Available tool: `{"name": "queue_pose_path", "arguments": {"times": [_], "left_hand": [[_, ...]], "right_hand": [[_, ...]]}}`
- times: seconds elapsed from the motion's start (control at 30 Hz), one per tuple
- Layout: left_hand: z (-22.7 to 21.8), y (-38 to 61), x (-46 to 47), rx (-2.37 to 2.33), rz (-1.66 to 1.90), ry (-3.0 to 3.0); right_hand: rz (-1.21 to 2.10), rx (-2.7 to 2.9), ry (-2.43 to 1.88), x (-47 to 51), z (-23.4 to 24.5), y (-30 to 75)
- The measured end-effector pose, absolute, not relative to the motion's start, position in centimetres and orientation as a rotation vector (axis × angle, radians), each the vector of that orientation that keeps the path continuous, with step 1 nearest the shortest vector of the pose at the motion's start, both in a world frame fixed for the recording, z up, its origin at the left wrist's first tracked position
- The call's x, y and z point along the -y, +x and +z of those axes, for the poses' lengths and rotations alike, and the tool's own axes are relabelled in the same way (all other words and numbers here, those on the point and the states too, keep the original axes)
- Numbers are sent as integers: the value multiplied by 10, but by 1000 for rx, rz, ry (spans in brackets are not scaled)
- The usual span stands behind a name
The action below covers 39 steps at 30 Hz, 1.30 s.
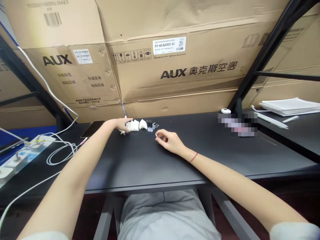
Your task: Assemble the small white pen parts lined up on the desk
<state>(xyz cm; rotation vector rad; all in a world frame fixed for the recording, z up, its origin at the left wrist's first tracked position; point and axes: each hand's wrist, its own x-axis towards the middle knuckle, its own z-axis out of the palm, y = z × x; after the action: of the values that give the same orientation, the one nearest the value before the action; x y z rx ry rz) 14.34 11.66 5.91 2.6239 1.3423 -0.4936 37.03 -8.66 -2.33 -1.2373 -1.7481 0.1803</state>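
My left hand (121, 124) reaches to the back of the desk, thumb and fingers apart, at the left end of a row of small white cylindrical pieces (134, 125). Its fingertips are partly hidden, and I see nothing held in it. Beside that row lie a white clump of similar parts (143, 124), some dark pieces with clear ends (149, 126) and a scatter of tiny clear bits (155, 125). Just right of and nearer than these, my right hand (171, 141) pinches a small white piece (156, 135) between thumb and finger. It is too small to name.
Large cardboard boxes (175, 90) stand behind the black desk (150, 166). To the left are a phone (92, 129), a white cable (53, 160) and a power strip (27, 155). At right lie a white earbud case (225, 111), a white stylus (271, 120) and stacked paper (292, 106).
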Motion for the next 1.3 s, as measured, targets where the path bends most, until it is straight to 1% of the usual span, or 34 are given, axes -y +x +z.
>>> {"name": "queue_pose_path", "arguments": {"times": [0.27, 0.67, 0.87, 0.97, 1.07, 1.17, 1.23, 1.3], "left_hand": [[60, 140, -116, -1275, -442, 2629], [64, 140, -107, -1340, -467, 2616], [63, 139, -111, -1280, -384, 2609], [68, 133, -109, -1262, -234, 2608], [70, 127, -95, -1202, 129, 2497], [59, 132, -65, -1070, 524, 2117], [44, 147, -39, -857, 729, 1769], [29, 168, -12, -708, 752, 1521]], "right_hand": [[185, 1758, -1233, 87, -24, 370], [192, 1766, -1244, 87, -24, 370], [192, 1773, -1253, 87, -24, 370], [196, 1768, -1251, 87, -24, 370], [217, 1754, -1242, 87, -23, 370], [247, 1694, -1198, 88, -18, 367], [293, 1594, -1147, 88, -12, 364], [380, 1465, -1080, 87, -6, 362]]}}
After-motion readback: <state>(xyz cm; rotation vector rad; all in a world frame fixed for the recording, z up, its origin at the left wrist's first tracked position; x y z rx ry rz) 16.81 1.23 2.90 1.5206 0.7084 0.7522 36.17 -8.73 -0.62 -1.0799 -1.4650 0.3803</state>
